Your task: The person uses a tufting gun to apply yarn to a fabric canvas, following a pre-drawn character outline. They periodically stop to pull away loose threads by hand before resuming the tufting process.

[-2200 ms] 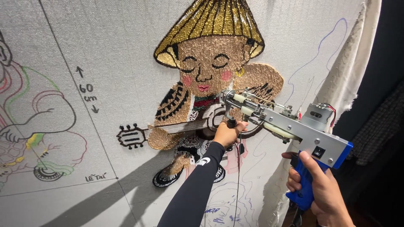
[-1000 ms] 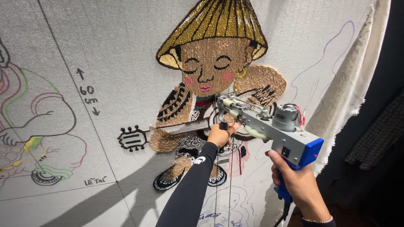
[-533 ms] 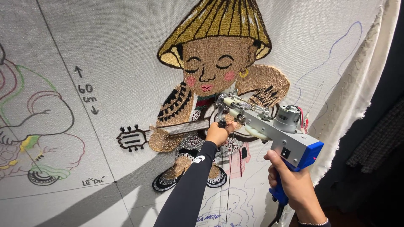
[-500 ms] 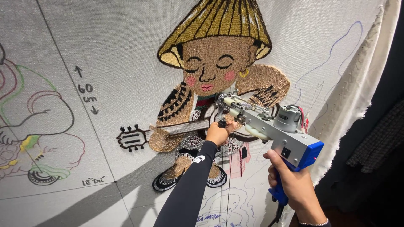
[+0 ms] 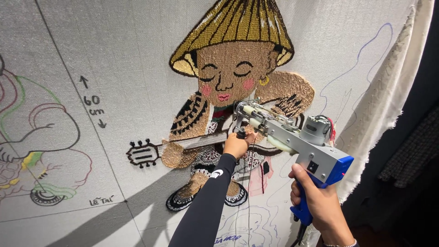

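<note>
Nearest, the right hand (image 5: 320, 203) wraps closed around the blue grip of the tufting gun (image 5: 297, 139). Farther forward, the left hand (image 5: 238, 144), in a black sleeve (image 5: 206, 201), clenches the gun's front handle. Its needle end touches the stretched cloth (image 5: 114, 55) at the tufted figure (image 5: 233, 91) in a conical hat.

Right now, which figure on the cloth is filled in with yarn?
The hatted figure at the tufting gun. The left figure is mostly outline.
</note>
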